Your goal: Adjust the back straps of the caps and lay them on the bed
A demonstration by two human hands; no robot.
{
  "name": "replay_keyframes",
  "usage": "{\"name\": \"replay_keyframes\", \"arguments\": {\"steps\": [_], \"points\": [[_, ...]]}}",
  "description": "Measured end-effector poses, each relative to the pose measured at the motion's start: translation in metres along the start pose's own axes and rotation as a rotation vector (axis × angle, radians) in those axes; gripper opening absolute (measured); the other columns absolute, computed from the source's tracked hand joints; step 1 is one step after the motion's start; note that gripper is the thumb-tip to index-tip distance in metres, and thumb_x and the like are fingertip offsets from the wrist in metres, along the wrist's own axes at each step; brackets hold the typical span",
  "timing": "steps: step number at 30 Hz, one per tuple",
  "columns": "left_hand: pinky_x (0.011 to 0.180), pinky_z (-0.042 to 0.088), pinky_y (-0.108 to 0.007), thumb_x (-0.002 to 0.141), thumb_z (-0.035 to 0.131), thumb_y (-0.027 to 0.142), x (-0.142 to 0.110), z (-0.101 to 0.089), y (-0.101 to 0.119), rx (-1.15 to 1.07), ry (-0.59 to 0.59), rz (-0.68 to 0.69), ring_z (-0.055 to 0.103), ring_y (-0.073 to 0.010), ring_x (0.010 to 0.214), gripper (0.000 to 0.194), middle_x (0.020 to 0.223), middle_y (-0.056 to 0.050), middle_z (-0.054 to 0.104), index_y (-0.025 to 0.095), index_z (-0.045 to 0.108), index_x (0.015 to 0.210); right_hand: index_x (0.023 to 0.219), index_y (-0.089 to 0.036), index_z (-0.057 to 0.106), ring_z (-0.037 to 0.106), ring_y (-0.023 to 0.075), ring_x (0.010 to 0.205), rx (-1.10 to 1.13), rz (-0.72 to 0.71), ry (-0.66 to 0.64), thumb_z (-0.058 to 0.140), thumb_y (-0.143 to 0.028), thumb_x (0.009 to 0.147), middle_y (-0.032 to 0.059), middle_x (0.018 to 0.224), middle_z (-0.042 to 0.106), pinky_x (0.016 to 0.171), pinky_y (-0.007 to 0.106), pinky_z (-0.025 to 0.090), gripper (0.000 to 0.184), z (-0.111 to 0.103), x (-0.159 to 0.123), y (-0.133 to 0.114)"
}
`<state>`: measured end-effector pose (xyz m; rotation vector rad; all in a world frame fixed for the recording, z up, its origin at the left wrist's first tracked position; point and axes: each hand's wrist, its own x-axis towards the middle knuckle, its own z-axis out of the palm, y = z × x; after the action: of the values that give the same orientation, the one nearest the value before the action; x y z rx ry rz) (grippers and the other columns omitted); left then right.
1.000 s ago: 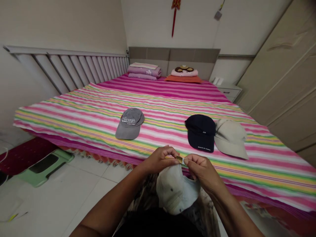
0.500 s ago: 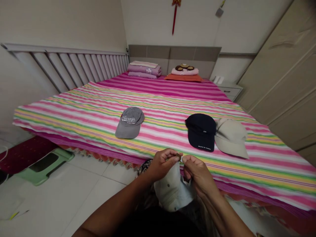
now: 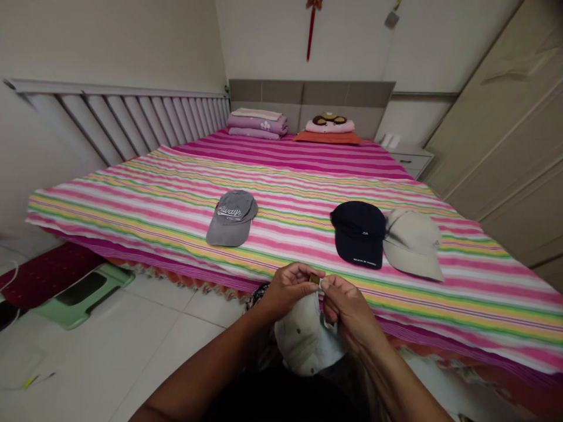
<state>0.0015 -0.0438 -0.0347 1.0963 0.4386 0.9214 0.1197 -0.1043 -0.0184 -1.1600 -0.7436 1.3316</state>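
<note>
A pale, whitish cap (image 3: 303, 340) hangs below my two hands, close to my body at the bed's edge. My left hand (image 3: 291, 288) is closed in a pinch on a small brass-coloured buckle (image 3: 314, 279) at the cap's back strap. Beside it, my right hand (image 3: 345, 302) pinches the light end of the strap (image 3: 322, 282), the fingertips of both hands almost touching. On the bed lie a grey cap (image 3: 232, 218) with white lettering to the left, and a dark navy cap (image 3: 359, 234) touching a beige cap (image 3: 413, 243) to the right.
The bed's striped sheet (image 3: 281, 199) spreads in front of me. Folded purple bedding (image 3: 257, 124) and an orange-and-pink pile (image 3: 328, 136) sit by the headboard (image 3: 281, 94). A white rail (image 3: 132, 117) runs along the left. A green stool (image 3: 83, 299) stands on the floor.
My fingers have shifted slightly at the strap, and the brass-coloured buckle now shows more clearly between them. The caps on the bed lie where they were.
</note>
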Motion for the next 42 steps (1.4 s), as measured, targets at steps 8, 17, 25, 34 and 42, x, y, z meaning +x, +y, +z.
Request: {"name": "replay_keyframes", "arguments": {"steps": [8,17,25,34,42], "points": [[0.072,0.043,-0.025,0.056,0.073,0.016,-0.002,0.001,-0.007,-0.087,0.025,0.035,0.058,-0.0125,0.075,0.025,0.076,-0.002,0.064,0.015,0.063,0.079,0.062,-0.018,0.045,0.026,0.0033,0.032,0.163,0.009,-0.045,0.063,-0.028,0.067,-0.01,0.039,0.036,0.034,0.015,0.02,0.021,0.002,-0.002,-0.001],[0.067,0.042,-0.026,0.059,0.072,0.022,-0.005,-0.003,-0.004,-0.116,0.041,-0.03,0.056,-0.0119,0.068,0.026,0.077,-0.004,0.062,0.013,0.06,0.081,0.065,-0.015,0.054,0.045,0.0073,0.041,0.168,0.123,-0.116,0.065,-0.035,0.068,-0.0023,0.048,0.053,0.041,0.018,0.034,0.023,-0.004,-0.001,-0.007],[0.059,0.039,-0.02,0.059,0.073,0.022,-0.004,-0.003,-0.005,-0.194,0.047,-0.03,0.053,-0.0074,0.061,0.029,0.073,0.0,0.059,0.014,0.056,0.081,0.057,-0.015,0.051,0.043,0.0052,0.039,0.028,0.102,-0.117,0.068,-0.031,0.064,-0.0034,0.047,0.053,0.039,0.017,0.029,0.024,-0.004,-0.002,-0.008],[0.054,0.042,-0.022,0.059,0.072,0.022,-0.004,-0.005,-0.005,-0.194,0.063,-0.071,0.055,-0.0089,0.054,0.035,0.069,-0.001,0.06,0.014,0.057,0.089,0.062,-0.016,0.051,0.045,0.0083,0.044,0.003,0.097,-0.186,0.063,-0.04,0.069,-0.0015,0.052,0.055,0.045,0.02,0.032,0.027,-0.006,-0.001,-0.009],[0.054,0.042,-0.021,0.055,0.074,0.02,-0.004,-0.003,-0.004,-0.231,0.044,-0.074,0.055,-0.0087,0.056,0.039,0.07,0.0,0.06,0.016,0.057,0.09,0.055,-0.016,0.052,0.04,0.0078,0.045,-0.072,0.01,-0.196,0.066,-0.034,0.066,-0.0025,0.047,0.052,0.048,0.021,0.03,0.026,-0.008,0.002,-0.007]]}}
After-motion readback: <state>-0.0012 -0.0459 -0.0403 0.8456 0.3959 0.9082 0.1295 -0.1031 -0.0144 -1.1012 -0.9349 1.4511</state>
